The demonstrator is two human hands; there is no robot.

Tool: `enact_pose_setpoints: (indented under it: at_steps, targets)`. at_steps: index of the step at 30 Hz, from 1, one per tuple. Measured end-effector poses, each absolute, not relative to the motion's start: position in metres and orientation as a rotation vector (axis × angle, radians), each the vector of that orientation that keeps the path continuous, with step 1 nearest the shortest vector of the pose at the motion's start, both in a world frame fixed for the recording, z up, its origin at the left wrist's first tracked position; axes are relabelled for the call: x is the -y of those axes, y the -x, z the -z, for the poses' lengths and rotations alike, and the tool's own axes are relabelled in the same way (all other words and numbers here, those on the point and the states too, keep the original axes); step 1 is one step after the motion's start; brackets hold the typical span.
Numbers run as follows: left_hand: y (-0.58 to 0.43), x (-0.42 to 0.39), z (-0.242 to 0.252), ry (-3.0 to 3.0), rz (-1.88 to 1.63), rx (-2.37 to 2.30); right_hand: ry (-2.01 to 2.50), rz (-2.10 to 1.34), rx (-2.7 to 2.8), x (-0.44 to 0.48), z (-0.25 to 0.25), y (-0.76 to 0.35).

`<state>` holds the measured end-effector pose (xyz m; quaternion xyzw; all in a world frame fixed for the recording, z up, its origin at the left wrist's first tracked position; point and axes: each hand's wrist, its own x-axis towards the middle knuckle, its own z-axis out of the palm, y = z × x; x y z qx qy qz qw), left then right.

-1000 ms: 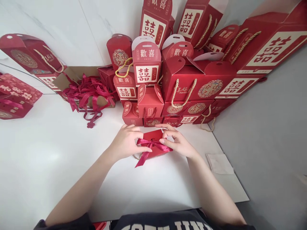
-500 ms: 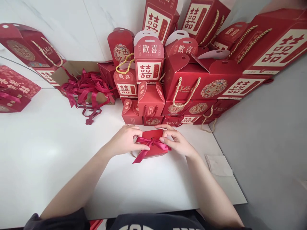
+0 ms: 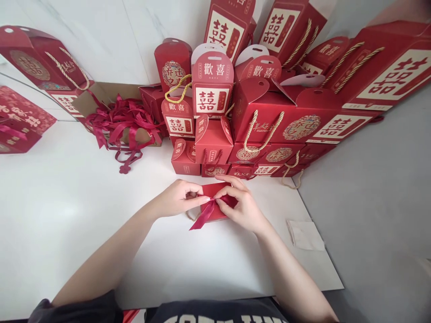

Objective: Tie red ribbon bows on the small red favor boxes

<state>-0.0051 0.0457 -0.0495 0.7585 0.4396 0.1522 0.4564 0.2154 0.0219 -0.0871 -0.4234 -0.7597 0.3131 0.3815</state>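
L hand [image 3: 178, 197], R hand [image 3: 243, 208]: both w/ pinch on ribbon [image 3: 203, 218] atop red box [image 3: 211, 189]

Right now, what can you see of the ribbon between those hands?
The ribbon is deep pink with a satin-like shine. It lies atop a small red box, gathered where the left hand and right hand pinch it. One flat tail slants leftward to a pointed end; the hands hide much of the rest.

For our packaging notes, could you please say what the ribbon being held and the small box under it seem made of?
The ribbon looks like glossy satin, fibre unclear, given its sheen and limp drape. The small box seems smooth red card, judging by its flat, stiff-looking panel.
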Motion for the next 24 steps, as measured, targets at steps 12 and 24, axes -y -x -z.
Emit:
enact_pose_setpoints:
  at_steps: [12, 24]
  targets:
    - [-0.003, -0.044, 0.056, -1.945, -0.379, -1.257, 1.180, -0.910, 1.863, -0.024, 0.094, -0.213]
    - [0.007, -0.041, 0.039, -1.791, -0.296, -1.179, 1.093, -1.167, 1.665, -0.035, 0.082, -0.257]
